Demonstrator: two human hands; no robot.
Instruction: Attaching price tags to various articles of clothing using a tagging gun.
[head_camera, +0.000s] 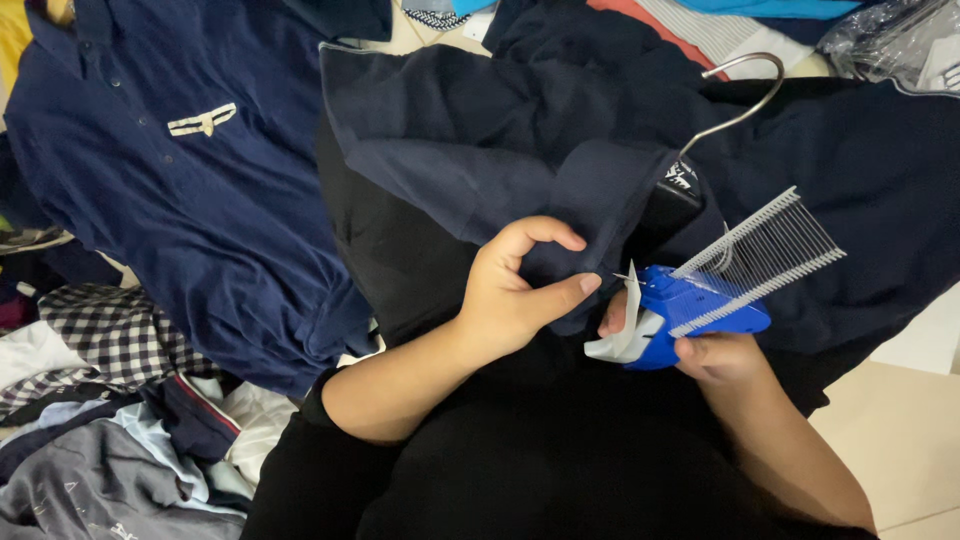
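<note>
The left hand (515, 290) pinches a fold of the dark navy shirt (520, 150) between thumb and forefinger. Just right of those fingers, the right hand (715, 355) is wrapped around a blue tagging gun (690, 310), needle touching the pinched cloth, near a hanger (745, 100).

Blue tagging gun's (690, 310) grip inside right hand (715, 355); hanger (745, 95) body beneath navy shirt (520, 130).

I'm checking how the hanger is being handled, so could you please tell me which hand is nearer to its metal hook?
The right hand. It holds the blue tagging gun just below the metal hook; the left hand pinches the navy fabric farther left.
</note>
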